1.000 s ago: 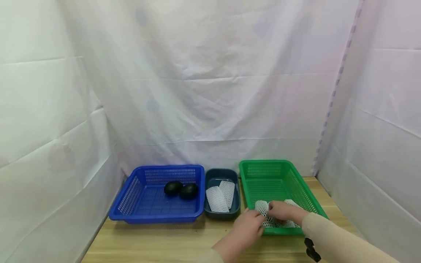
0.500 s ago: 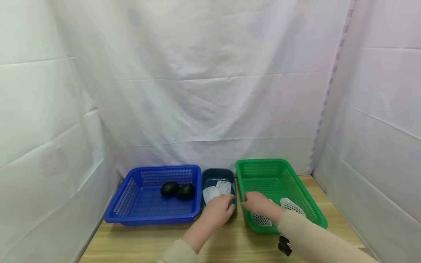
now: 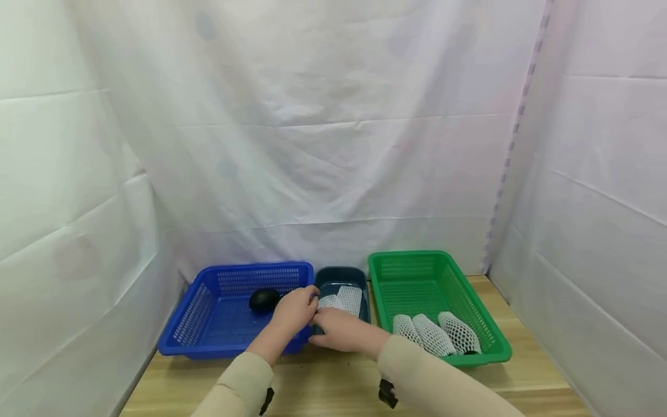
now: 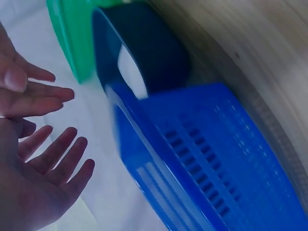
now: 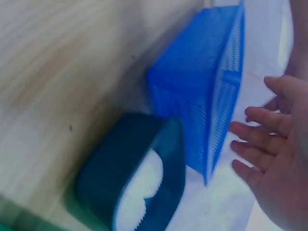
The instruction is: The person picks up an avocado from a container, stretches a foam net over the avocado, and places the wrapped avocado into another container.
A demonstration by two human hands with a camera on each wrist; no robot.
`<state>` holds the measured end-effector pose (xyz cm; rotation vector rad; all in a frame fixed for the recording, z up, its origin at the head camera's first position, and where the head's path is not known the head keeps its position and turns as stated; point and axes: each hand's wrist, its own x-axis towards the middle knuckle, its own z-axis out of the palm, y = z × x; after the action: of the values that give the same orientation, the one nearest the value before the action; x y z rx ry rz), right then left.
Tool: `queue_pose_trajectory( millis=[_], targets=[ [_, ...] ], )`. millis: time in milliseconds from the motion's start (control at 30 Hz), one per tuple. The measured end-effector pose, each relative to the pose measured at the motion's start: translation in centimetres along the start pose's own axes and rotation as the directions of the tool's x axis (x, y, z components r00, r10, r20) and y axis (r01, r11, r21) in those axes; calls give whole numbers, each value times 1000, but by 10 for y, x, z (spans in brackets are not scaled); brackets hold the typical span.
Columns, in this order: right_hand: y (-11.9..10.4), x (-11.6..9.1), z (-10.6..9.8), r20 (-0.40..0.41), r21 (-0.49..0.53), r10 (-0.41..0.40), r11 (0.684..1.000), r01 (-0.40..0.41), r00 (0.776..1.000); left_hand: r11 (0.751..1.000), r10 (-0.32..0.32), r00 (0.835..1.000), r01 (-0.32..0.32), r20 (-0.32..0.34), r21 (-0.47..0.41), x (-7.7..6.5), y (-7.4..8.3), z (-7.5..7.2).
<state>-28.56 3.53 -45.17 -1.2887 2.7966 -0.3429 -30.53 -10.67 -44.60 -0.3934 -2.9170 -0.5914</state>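
My left hand [image 3: 294,311] hovers over the right rim of the blue basket [image 3: 179,346], its fingers relaxed and holding nothing. Close beside it, my right hand [image 3: 341,331] hangs over the front of the dark blue bin [image 3: 341,271] with its fingers spread; the hands overlap in the left wrist view. White foam net sleeves [image 3: 350,299] lie in the bin, partly hidden by the hands. In the blue basket a glossy black egg-shaped object [image 3: 264,300] shows, and my left hand covers most of the area to its right.
At the right stands a green basket [image 3: 373,278] with three white foam nets [image 3: 433,336] near its front; dark ends show inside some. The wooden table [image 3: 323,388] runs in front of the containers. White cloth walls [image 3: 323,174] enclose the back and sides.
Both hands have moved left, away from the green basket, to the bin and the blue basket. My right hand has let go of the netted pieces, which stay in the green basket.
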Motion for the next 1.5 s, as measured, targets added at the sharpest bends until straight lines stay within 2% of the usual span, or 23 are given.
queue_pose_trajectory(
  millis=[133, 200, 267, 400, 533, 633, 833, 1100, 1267, 1400, 1500],
  targets=[
    [-10, 14, 19, 44, -137, -119, 983, 124, 992, 1000, -23, 999, 23, 37, 0, 4, -17, -2],
    [-12, 21, 26, 77, -190, -137, 970, 149, 988, 1000, -29, 998, 29, 61, 1, 8, -26, -2],
    [-14, 27, 31, 99, -225, -118, 964, 138, 988, 999, -34, 996, 34, 79, -4, 12, -35, -3],
    [-16, 39, 39, 128, -278, -24, 959, 59, 992, 998, -69, 991, 70, 113, -1, 22, -53, -3],
    [-19, 50, 47, 148, -365, 36, 931, 21, 988, 993, -115, 979, 110, 166, 40, 32, -70, -3],
    [-23, 56, 50, 156, -406, 67, 914, 2, 986, 991, -121, 969, 107, 216, 77, 39, -79, -4],
    [-34, 65, 51, 157, -472, 132, 880, -43, 979, 989, -63, 950, 18, 305, 149, 52, -89, -6],
    [-35, 74, 57, 192, -488, 187, 870, -72, 963, 979, -47, 898, -46, 437, 200, 68, -93, 1],
    [-36, 80, 60, 224, -493, 211, 867, -76, 952, 973, -19, 874, -95, 485, 210, 72, -97, 7],
    [-37, 81, 61, 229, -493, 232, 865, -93, 946, 971, 3, 862, -124, 508, 206, 72, -100, 11],
    [-37, 81, 60, 230, -497, 245, 862, -103, 942, 972, 12, 860, -129, 510, 195, 74, -99, 12]
  ],
)
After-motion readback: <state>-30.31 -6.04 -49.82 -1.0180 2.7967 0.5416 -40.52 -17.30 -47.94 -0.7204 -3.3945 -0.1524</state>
